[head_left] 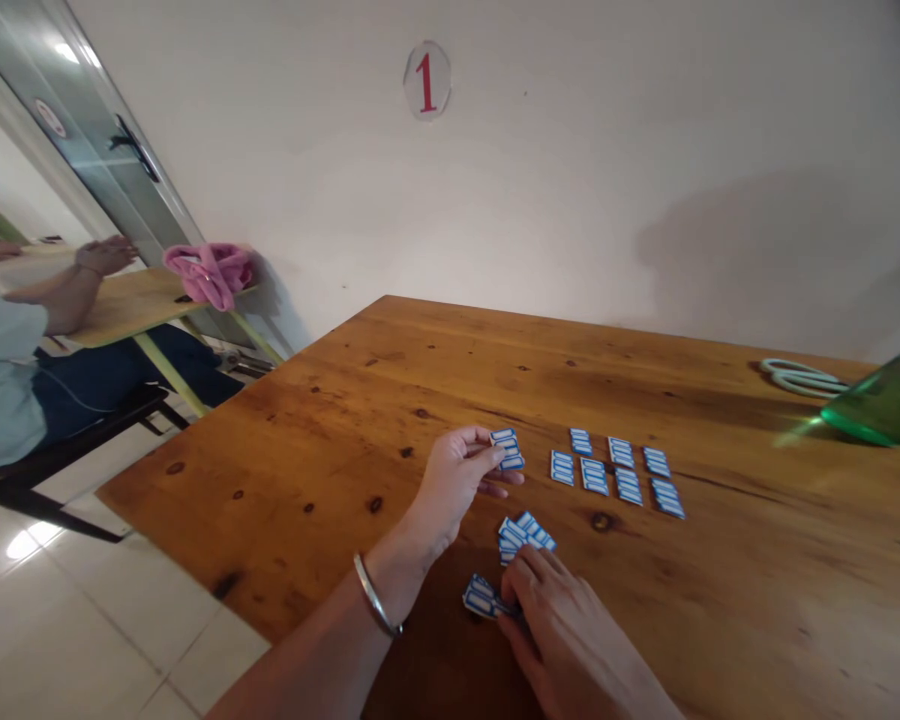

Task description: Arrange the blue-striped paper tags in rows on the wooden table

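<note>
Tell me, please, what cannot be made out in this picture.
In the head view:
Whether the right hand grips anything: its own back hides this.
Part of the blue-and-white piece in the left hand: covered by its thumb.
Any print on the laid-out pieces: too small.
Full shape of the green object: cut off by the right edge.

Brown wooden surface (750,590), dotted with dark knots. Carries a loose pile (514,534) of blue-and-white cards; from there, at 7 o'clock, a smaller cluster (480,597); at 2 o'clock, two neat rows (594,476); farther along 2 o'clock, white rings (799,376) just beside a green translucent object (889,400).
</note>
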`<state>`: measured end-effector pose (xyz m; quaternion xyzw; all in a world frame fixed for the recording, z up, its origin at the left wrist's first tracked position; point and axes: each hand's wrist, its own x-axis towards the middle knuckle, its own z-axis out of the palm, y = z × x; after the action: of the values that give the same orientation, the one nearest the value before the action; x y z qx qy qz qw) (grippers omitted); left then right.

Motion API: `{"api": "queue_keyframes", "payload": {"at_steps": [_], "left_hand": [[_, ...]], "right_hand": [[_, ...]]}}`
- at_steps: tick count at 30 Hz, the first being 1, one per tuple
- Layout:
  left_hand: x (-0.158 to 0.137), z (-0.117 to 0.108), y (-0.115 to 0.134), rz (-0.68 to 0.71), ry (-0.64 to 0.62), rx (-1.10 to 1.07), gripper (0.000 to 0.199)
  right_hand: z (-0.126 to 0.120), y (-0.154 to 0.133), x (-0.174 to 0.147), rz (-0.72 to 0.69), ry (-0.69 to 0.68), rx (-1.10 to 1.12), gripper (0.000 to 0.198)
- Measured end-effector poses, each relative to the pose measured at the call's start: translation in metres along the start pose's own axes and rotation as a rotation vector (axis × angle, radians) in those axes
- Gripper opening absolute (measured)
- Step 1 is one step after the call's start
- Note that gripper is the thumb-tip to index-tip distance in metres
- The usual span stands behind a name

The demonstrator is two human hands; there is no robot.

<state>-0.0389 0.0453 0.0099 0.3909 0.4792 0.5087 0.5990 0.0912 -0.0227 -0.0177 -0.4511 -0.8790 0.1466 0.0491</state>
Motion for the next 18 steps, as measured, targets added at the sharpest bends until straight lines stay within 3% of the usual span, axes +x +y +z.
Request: {"api": "queue_keyframes", "payload": {"at_steps": [4, 9, 15, 18], "left_hand": [[-0.001, 0.0, 0.001, 0.0, 0.002, 0.009, 0.003], [-0.001, 0.0, 0.002, 0.011, 0.003, 0.03, 0.004], [-0.001, 0.0, 0.002, 0.009, 0.01, 0.032, 0.004], [-0.002, -0.001, 0.002, 0.017, -0.001, 0.028, 0.004]], "right_hand": [[-0.002, -0.003, 0.0, 0.028, -0.032, 0.05, 0.014], [0.001, 0.002, 0.002, 0.022, 0.07, 0.369, 0.027], [-0.003, 0.016, 0.009, 0.183, 0.1, 0.543, 0.008], [-0.008, 0.021, 0.011, 0.214, 0.088, 0.626, 0.019]]}}
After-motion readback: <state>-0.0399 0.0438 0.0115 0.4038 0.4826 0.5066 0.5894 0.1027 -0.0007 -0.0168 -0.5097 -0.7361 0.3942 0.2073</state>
